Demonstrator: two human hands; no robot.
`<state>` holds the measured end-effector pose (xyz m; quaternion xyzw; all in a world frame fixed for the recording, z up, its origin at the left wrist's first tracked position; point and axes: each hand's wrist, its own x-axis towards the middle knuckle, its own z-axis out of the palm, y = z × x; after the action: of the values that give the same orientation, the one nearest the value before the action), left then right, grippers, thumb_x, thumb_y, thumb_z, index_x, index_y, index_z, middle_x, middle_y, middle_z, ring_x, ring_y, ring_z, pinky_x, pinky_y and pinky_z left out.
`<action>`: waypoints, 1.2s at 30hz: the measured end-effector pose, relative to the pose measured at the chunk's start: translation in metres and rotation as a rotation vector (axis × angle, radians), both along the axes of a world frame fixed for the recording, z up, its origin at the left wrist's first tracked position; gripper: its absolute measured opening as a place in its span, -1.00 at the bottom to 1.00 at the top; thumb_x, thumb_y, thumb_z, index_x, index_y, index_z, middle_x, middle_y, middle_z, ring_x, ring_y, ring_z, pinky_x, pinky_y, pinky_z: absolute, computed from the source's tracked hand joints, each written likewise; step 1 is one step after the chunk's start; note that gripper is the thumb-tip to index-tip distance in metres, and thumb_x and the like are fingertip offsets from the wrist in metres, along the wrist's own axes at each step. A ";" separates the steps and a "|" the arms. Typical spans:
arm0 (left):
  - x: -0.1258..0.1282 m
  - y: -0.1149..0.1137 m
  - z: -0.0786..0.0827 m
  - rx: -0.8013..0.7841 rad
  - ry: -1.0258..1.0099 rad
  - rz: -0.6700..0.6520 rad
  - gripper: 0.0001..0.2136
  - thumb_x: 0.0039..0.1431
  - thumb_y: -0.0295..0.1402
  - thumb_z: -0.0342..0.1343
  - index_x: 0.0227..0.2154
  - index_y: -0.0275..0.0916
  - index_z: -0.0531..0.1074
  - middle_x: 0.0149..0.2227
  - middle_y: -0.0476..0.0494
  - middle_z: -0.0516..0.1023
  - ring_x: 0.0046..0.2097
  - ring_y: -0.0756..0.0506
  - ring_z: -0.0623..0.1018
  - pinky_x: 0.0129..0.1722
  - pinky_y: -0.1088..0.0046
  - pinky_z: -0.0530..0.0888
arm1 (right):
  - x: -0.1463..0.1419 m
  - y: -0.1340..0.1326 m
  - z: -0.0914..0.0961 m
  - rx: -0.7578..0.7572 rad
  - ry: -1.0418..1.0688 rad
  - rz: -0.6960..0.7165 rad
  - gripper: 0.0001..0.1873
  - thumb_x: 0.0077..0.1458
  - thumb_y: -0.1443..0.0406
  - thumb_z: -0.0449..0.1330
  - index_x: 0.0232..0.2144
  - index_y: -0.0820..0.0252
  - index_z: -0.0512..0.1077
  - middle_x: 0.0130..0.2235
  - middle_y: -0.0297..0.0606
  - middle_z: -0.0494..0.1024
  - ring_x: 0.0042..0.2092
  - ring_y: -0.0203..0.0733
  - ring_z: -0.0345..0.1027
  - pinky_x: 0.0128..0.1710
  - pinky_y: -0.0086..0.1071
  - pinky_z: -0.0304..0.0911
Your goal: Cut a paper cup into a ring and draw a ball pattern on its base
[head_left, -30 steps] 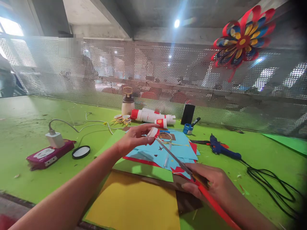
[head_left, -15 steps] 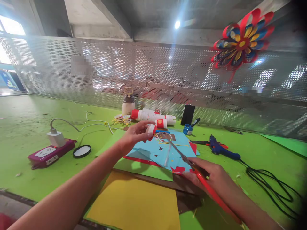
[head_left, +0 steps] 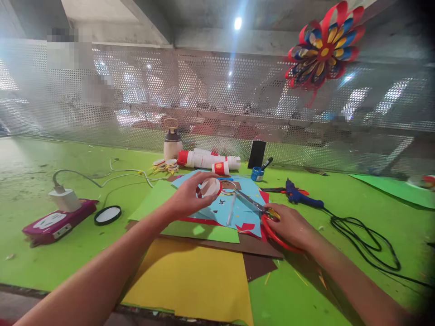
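Note:
My left hand (head_left: 194,195) grips a short cut piece of a paper cup (head_left: 210,186), white inside with a red edge, above the coloured sheets. My right hand (head_left: 288,224) holds red-handled scissors (head_left: 253,203), their blades pointing left toward the cup piece but apart from it. Below the hands lies a light blue sheet (head_left: 204,213) with scraps, a thin ring (head_left: 228,186) and a clear stick (head_left: 231,210). A red and white paper cup (head_left: 220,169) lies behind them, close to stacked paper cups (head_left: 204,159).
A purple power strip (head_left: 57,222) and a black-rimmed disc (head_left: 108,215) are on the left. A blue glue gun (head_left: 302,198) with a coiled cord lies right. Behind are a spray bottle (head_left: 172,147), a blue paint jar (head_left: 257,174) and a phone (head_left: 256,154).
The view has shifted to the right. My left hand has turned the cup piece so its white inside shows more. The scissors have turned, and their red handle loops now show more plainly.

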<state>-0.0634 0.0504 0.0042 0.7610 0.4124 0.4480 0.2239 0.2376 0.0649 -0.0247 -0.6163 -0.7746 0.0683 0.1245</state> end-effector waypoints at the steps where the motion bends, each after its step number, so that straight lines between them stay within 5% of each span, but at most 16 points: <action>1: 0.001 -0.001 -0.001 0.029 0.042 0.022 -0.59 0.07 -0.28 0.16 0.03 -0.13 0.37 0.01 -0.17 0.43 -0.09 -0.14 0.45 -0.24 0.36 0.39 | 0.002 0.003 -0.002 -0.006 -0.021 -0.021 -0.55 0.09 0.24 0.08 0.03 0.24 0.45 0.05 0.02 0.51 0.06 0.16 0.39 -0.03 -0.17 0.24; 9: 0.010 -0.005 -0.004 0.105 0.201 0.074 -0.49 0.04 -0.11 0.22 0.03 -0.18 0.32 -0.01 -0.21 0.46 -0.15 -0.14 0.47 -0.20 0.31 0.42 | 0.005 0.004 0.002 -0.012 -0.113 -0.111 -0.55 0.06 0.20 0.13 0.00 0.15 0.47 -0.02 0.04 0.56 -0.04 0.30 0.43 -0.21 -0.12 0.25; 13: 0.016 -0.008 -0.005 0.073 0.212 0.074 -0.49 0.00 -0.02 0.23 -0.07 -0.24 0.35 -0.07 -0.22 0.49 -0.20 -0.14 0.48 -0.24 0.30 0.43 | 0.004 -0.002 0.012 0.066 -0.080 -0.159 -0.48 0.00 0.14 0.21 0.00 0.29 0.48 -0.12 0.18 0.57 -0.04 0.43 0.38 -0.20 0.00 0.21; 20: 0.020 -0.007 -0.013 -0.010 0.194 0.039 -0.51 0.04 0.04 0.17 -0.13 -0.25 0.35 -0.18 -0.19 0.52 -0.22 -0.12 0.51 -0.31 0.37 0.45 | -0.009 -0.009 0.013 0.072 0.331 0.035 -0.63 0.14 0.09 0.09 -0.18 0.20 0.52 -0.24 -0.16 0.62 -0.24 -0.10 0.48 -0.19 -0.30 0.31; 26: 0.027 -0.018 -0.014 0.038 0.293 -0.002 -0.50 0.02 0.04 0.19 -0.12 -0.23 0.33 -0.13 -0.18 0.49 -0.19 -0.16 0.48 -0.28 0.33 0.42 | -0.028 -0.025 0.008 -0.047 0.612 0.216 -0.61 0.14 0.03 0.11 -0.25 0.23 0.51 -0.32 -0.22 0.59 -0.29 -0.17 0.43 -0.25 -0.34 0.33; 36: 0.036 -0.027 -0.014 0.034 0.465 0.022 -0.53 0.10 0.10 0.07 -0.19 -0.24 0.32 -0.25 -0.14 0.49 -0.30 -0.14 0.48 -0.37 0.37 0.35 | -0.053 -0.039 0.019 -0.404 0.869 0.261 -0.58 0.05 0.02 0.23 -0.24 0.28 0.47 -0.42 -0.24 0.55 -0.49 -0.31 0.35 -0.48 -0.40 0.31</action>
<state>-0.0272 0.0238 -0.0095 0.8428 0.4536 0.2701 0.1052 0.1845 0.0261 -0.0058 -0.4408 -0.6930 0.4826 0.3042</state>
